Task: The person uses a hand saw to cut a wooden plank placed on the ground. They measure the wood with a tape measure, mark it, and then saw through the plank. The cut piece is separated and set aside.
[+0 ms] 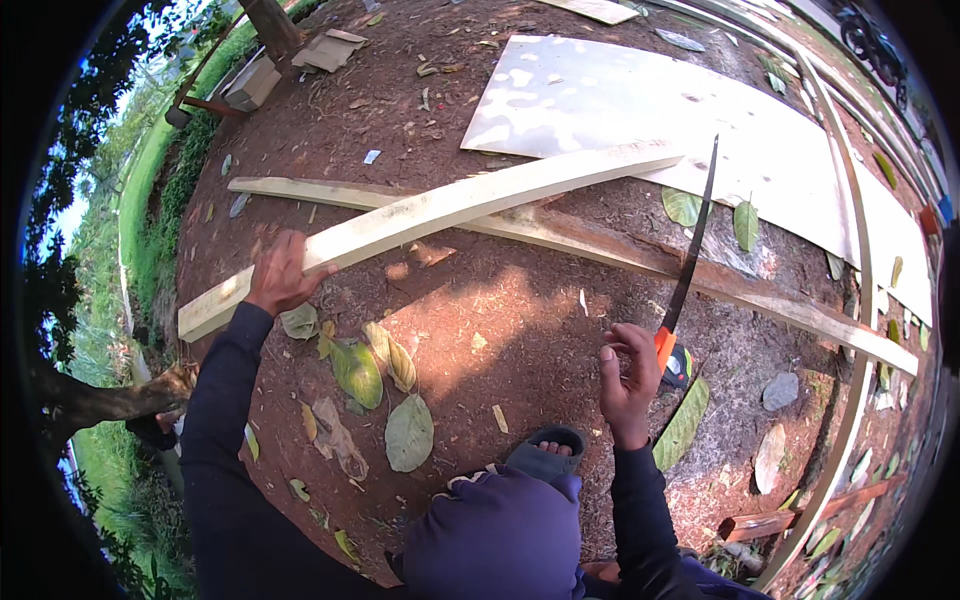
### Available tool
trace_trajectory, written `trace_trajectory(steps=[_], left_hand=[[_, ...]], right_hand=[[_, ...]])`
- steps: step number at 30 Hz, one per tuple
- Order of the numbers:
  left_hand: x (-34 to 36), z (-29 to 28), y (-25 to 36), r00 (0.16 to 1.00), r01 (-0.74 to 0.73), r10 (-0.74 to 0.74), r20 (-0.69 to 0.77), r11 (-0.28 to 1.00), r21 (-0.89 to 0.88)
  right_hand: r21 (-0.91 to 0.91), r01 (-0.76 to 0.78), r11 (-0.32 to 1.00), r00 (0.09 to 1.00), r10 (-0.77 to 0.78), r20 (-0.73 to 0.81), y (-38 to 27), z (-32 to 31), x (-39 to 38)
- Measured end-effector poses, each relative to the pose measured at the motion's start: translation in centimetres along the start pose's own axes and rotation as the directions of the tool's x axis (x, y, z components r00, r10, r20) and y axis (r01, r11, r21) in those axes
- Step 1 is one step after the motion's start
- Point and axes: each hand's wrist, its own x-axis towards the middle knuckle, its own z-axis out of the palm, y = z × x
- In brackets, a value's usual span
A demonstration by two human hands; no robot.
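Note:
My left hand (pixel 285 272) grips a pale timber plank (pixel 440 205) near its left end; the plank slants up to the right, crossing a longer timber (pixel 600 240). My right hand (pixel 630 370) is at the orange handle (pixel 663 346) of a hand saw, fingers curled and thumb raised, partly hiding the handle. The saw's dark blade (pixel 695 240) points up and away, across the longer timber toward a white board (pixel 560 90). A green and black tape measure (pixel 680 365) sits just right of the handle, partly hidden.
Dirt ground with scattered leaves surrounds my sandalled foot (pixel 550 448). Long bent strips (pixel 858 420) run along the right, with a reddish wood piece (pixel 760 522) low right. A tree trunk (pixel 120 395) and grass are at left, cardboard (pixel 325 50) at upper left, a parked motorbike (pixel 870 50) at upper right.

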Motion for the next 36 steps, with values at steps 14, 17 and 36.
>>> trace_trajectory(steps=[14,17,36], left_hand=[[-44.2,5.5,16.0,0.620,0.775,-0.587,0.520,0.355,-0.523],[-48.3,4.8,21.3,0.541,0.828,-0.582,0.607,0.244,-0.505],[-57.6,5.4,26.2,0.095,0.992,-0.503,0.859,0.117,-0.041]], right_hand=[[-0.726,0.405,0.556,0.893,-0.070,0.444,8.5,8.2,9.9],[-0.749,0.580,0.320,0.801,-0.058,0.596,11.5,8.2,13.5],[-0.742,0.482,0.466,0.692,0.318,0.649,11.5,8.5,19.2]])
